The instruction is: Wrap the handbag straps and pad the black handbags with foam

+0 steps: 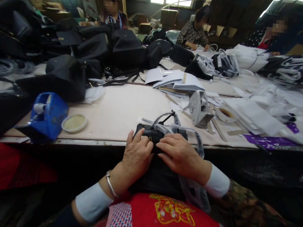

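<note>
A black handbag [160,176] rests between my body and the table edge, its top leaning over the edge. Its handles [176,124] stand up, wrapped in clear plastic that also trails down the right side. My left hand [138,152] grips the bag's top left, fingers bent over the upper edge near a small gold-coloured zip part. On the top right lies my right hand [181,154], its fingers pressed together against the bag. Both thumbs are partly hidden, and so is whatever small part the fingertips may pinch.
A blue tape dispenser [48,114] and a shallow round dish [74,123] stand left. Right of the bag are a grey tape dispenser [201,109] and a tape roll [226,114]. Behind lie stacked papers [178,80] and several black bags [129,47]. Three people sit across the table.
</note>
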Demonstrator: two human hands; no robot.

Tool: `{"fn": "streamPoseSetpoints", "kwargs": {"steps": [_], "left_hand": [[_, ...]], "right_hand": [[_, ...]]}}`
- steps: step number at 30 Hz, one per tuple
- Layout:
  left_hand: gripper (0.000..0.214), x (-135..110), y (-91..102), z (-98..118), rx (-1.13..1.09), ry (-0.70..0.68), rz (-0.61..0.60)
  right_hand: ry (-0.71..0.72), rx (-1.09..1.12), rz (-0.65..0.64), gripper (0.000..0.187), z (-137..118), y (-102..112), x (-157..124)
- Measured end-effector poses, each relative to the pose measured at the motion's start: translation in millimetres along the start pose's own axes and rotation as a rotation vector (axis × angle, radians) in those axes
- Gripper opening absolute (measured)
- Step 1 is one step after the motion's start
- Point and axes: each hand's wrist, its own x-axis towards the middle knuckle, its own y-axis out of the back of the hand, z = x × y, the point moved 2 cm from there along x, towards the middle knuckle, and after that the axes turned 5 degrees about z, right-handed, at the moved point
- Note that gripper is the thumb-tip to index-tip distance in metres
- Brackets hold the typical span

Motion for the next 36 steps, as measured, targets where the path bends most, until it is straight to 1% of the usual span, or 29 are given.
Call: {"fn": "streamPoseSetpoints", "kwargs": {"steps": [2,3,5,7,8,10,12,15,18,20,22,25,26,28,30,32,34,36], "left_hand": [[0.007,-1.0,-1.0,-5.8,0.086,0.056,-0.007],[0.008,-2.0,-1.2,-9.6,0.113,0.067,-0.011],[0.015,-3.9,-1.3,-16.6,0.135,0.064,-0.02],[0.02,-5.2,-1.4,-21.2,0.126,0.04,-0.008],[0.02,-5.4,-1.4,-22.5,0.112,0.024,0.016],[0.017,-5.2,-1.3,-23.8,0.077,0.006,0.102],[0.016,-4.9,-2.3,-24.3,0.019,-0.009,0.193],[0.013,-6.9,-5.8,-23.9,-0.143,-0.046,0.29],[0.012,-15.1,-9.7,-21.6,-0.301,-0.069,0.345],[0.012,-22.6,-12.7,-19.4,-0.343,-0.087,0.317],[0.011,-29.9,-16.5,-17.1,-0.339,-0.158,0.215],[0.019,-37.5,-20.9,-15.8,-0.271,-0.284,0.044],[0.02,-38.7,-21.2,-16.0,-0.243,-0.298,0.008],[0.017,-39.2,-20.4,-16.7,-0.196,-0.272,-0.042],[0.015,-37.9,-18.7,-16.2,-0.168,-0.23,-0.07],[0.012,-36.2,-18.2,-14.6,-0.173,-0.2,-0.06],[0.024,-35.1,-20.6,-13.1,-0.211,-0.184,-0.032],[0.038,-35.4,-26.2,-12.6,-0.265,-0.178,-0.02]], "right_hand": [[0.004,-0.064,-0.133,0.02,1.2,-16.6,7.4],[-0.015,-0.102,-0.174,0.021,2.8,-23.6,10.2],[-0.049,-0.154,-0.219,0.025,5.4,-33.9,15.6],[-0.049,-0.176,-0.242,0.028,5.1,-41.0,21.4],[-0.039,-0.177,-0.253,0.028,4.2,-44.3,24.4],[-0.021,-0.164,-0.278,0.021,2.7,-51.5,30.0],[-0.041,-0.148,-0.296,0.015,3.4,-59.3,34.5],[-0.082,-0.152,-0.348,0.02,6.3,-68.0,39.2],[-0.061,-0.16,-0.404,0.017,4.3,-69.4,42.6],[-0.044,-0.164,-0.427,0.013,0.3,-67.5,44.5],[-0.037,-0.182,-0.453,0.01,-3.1,-65.8,46.1],[-0.021,-0.21,-0.486,0.009,-3.8,-66.4,47.5],[-0.018,-0.215,-0.487,0.01,-2.5,-67.3,47.4],[-0.034,-0.219,-0.463,0.01,2.3,-69.4,46.1],[-0.078,-0.195,-0.406,0.011,8.4,-70.5,43.5],[-0.127,-0.131,-0.339,0.013,13.8,-69.8,40.5],[-0.152,-0.066,-0.3,0.015,17.0,-67.7,38.5],[-0.142,-0.069,-0.296,0.017,17.9,-65.5,38.8]]}}
